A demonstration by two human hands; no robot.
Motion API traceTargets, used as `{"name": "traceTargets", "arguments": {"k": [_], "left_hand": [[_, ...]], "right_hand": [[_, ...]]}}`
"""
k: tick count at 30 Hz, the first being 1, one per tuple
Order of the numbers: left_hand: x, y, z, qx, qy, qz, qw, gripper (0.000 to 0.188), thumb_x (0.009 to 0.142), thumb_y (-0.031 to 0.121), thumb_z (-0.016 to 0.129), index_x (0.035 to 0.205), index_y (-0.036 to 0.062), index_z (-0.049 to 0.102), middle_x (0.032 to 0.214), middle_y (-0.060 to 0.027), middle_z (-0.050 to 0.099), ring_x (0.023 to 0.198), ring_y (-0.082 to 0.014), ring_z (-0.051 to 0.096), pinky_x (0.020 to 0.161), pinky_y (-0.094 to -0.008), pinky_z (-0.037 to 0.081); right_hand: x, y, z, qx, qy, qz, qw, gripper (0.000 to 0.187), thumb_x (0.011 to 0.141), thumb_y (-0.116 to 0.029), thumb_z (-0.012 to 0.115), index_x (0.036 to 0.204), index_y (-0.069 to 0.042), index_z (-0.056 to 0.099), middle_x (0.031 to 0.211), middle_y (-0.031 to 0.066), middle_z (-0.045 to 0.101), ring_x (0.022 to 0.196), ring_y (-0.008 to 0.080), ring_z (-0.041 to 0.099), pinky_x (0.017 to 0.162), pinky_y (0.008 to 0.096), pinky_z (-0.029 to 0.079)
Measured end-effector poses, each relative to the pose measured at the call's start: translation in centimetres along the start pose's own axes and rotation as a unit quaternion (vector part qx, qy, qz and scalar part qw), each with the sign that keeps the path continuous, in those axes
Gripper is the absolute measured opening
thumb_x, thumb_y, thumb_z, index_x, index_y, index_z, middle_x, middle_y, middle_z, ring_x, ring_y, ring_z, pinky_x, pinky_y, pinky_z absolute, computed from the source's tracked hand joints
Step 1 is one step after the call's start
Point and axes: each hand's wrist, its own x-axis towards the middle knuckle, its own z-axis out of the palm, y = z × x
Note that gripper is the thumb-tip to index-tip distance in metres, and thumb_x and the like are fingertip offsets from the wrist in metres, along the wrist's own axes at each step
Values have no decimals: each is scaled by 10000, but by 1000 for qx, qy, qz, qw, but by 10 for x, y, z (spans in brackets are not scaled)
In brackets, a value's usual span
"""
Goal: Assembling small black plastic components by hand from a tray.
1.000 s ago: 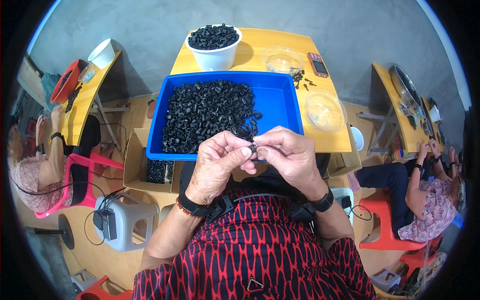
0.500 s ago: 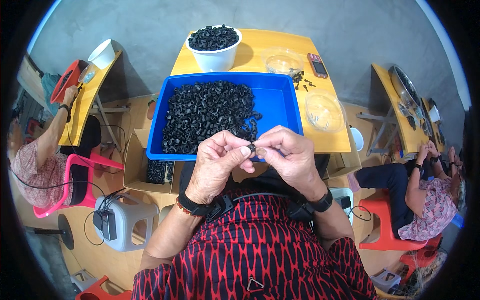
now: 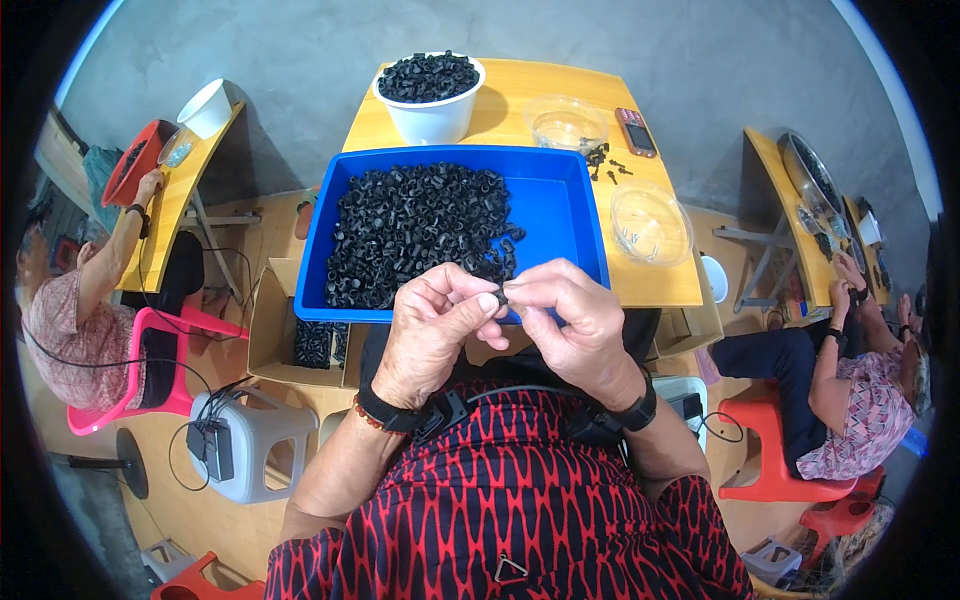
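Note:
A small black plastic part (image 3: 501, 297) is pinched between the thumb and forefinger of my left hand (image 3: 436, 328), over the near edge of the blue tray (image 3: 556, 205). Closed too, my right hand (image 3: 576, 322) meets the part from the other side, with thumb and forefinger tips at it. Whether those fingertips also hold a tinier piece is hidden. Many loose black plastic parts (image 3: 415, 225) like it are heaped across the left and middle of the tray, just beyond my hands.
Behind the tray stands a white bucket (image 3: 428, 118) heaped with black parts. To the right are two clear bowls, the nearer bowl (image 3: 650, 228) with small pieces inside, and a phone (image 3: 635, 132). A cardboard box (image 3: 272, 345) sits below left. Co-workers sit at tables either side.
My right hand has shifted and turned slightly at the black part, its fingers drawn closer together. My left hand keeps its hold. Co-workers on both sides have moved their arms.

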Motion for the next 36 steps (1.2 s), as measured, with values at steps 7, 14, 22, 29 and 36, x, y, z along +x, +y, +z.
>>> {"name": "traceTargets", "arguments": {"k": [7,14,22,29,36], "left_hand": [[1,0,-2,11,-33,14,999,88,917,40,676,989,14,633,908,-119,691,708,-142,681,639,-328,627],[1,-1,-3,11,-14,9,1000,97,917,38,675,1003,19,633,908,-115,692,718,-148,681,654,-335,624],[2,-3,0,18,-2,4,1000,92,934,37,654,1020,24,626,907,-110,693,764,-168,697,715,-359,628],[3,-3,-2,-13,-20,7,1000,96,943,39,642,1036,17,626,933,-119,696,788,-182,704,728,-366,629],[3,-5,-2,27,-7,14,1000,116,936,18,644,1050,6,630,931,-113,696,772,-167,697,711,-331,627]], "right_hand": [[-9,14,-1,240,-10,143,960,123,886,77,654,970,-12,645,977,87,668,856,136,661,735,258,547],[-1,3,-2,301,58,204,929,84,940,56,593,1004,5,614,970,86,656,891,141,674,747,254,558],[-6,10,-2,151,-25,151,977,104,909,48,636,1004,10,658,952,93,663,833,130,655,721,252,539],[-5,14,-2,188,-22,137,972,180,881,64,665,1045,-6,688,977,86,656,844,121,641,729,251,532],[-6,11,-7,171,-5,175,970,226,860,75,671,1071,6,631,959,87,662,851,130,662,736,271,545]]}}
